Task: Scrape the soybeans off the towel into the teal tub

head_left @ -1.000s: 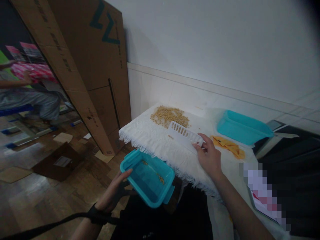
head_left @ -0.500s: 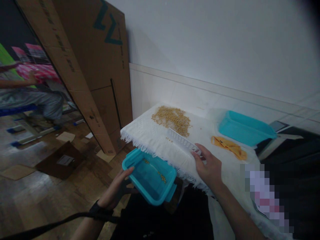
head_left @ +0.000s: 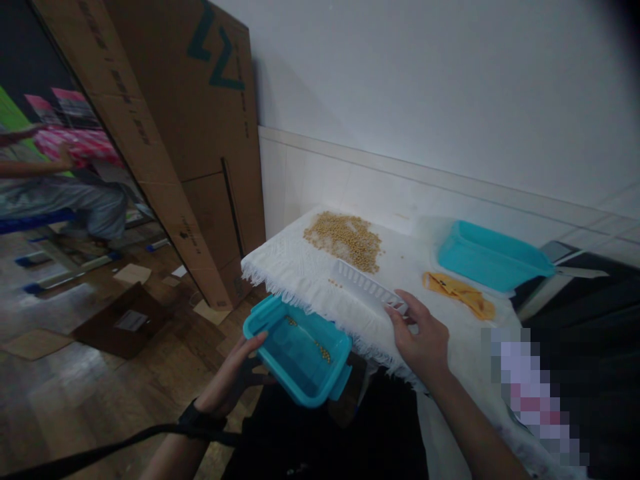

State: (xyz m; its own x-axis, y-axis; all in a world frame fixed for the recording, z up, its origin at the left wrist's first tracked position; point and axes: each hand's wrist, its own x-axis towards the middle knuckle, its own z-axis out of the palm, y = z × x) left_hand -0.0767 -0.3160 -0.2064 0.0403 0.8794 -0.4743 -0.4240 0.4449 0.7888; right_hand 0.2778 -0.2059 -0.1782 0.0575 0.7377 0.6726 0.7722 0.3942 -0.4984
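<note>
My left hand [head_left: 234, 377] grips a turquoise plastic box [head_left: 298, 349] just below the near edge of a table covered by a white fringed cloth [head_left: 305, 273]. A few yellow beans lie inside the box. My right hand [head_left: 421, 339] is closed on the end of a white slotted plastic scraper [head_left: 367, 285], which lies on the cloth between the box and a pile of yellow beans [head_left: 345, 237]. A couple of loose beans sit by the scraper's left end.
A second turquoise box [head_left: 493, 257] stands at the back right, with a yellow crumpled wrapper [head_left: 460, 293] in front of it. Large cardboard sheets [head_left: 165, 133] lean on the wall at left. Another person [head_left: 55, 193] sits far left over a wooden floor.
The scraper has been drawn from the bean pile towards the table's near edge and laid flatter. My right hand came back with it. The box in my left hand has barely shifted.
</note>
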